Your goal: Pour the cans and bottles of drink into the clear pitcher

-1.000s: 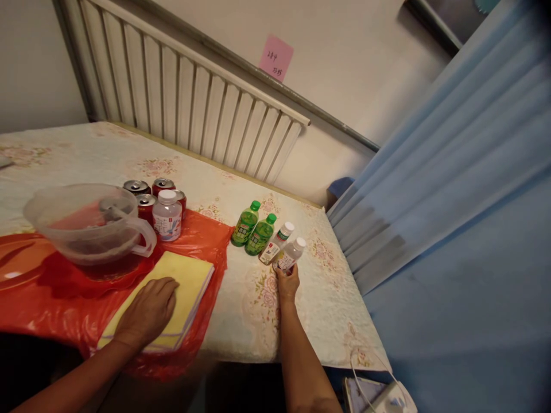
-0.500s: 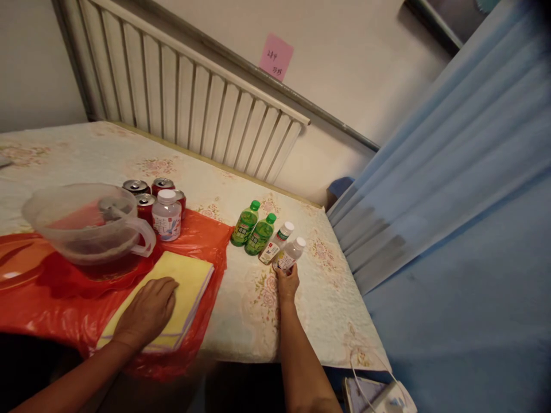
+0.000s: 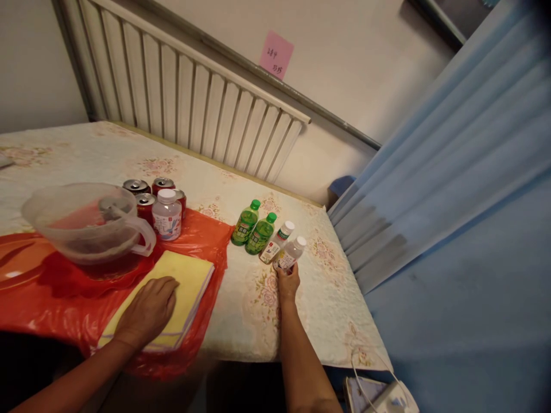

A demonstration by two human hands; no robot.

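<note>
My right hand (image 3: 288, 281) is curled round the low part of a white-capped bottle (image 3: 291, 254) at the right end of a row, past two green bottles (image 3: 259, 234), and there is room on the flowery table (image 3: 327, 321) between it and the right edge, near the blue curtain (image 3: 451, 201). My left hand (image 3: 148, 307) lies loosely open, fingers a bit bent, on a yellow cloth (image 3: 191, 272) near the front edge, gripping nothing. The see-through jug (image 3: 86, 232) sits by some cans (image 3: 146, 213), but I cannot tell if the grey thing (image 3: 116, 209) showing through is inside.
</note>
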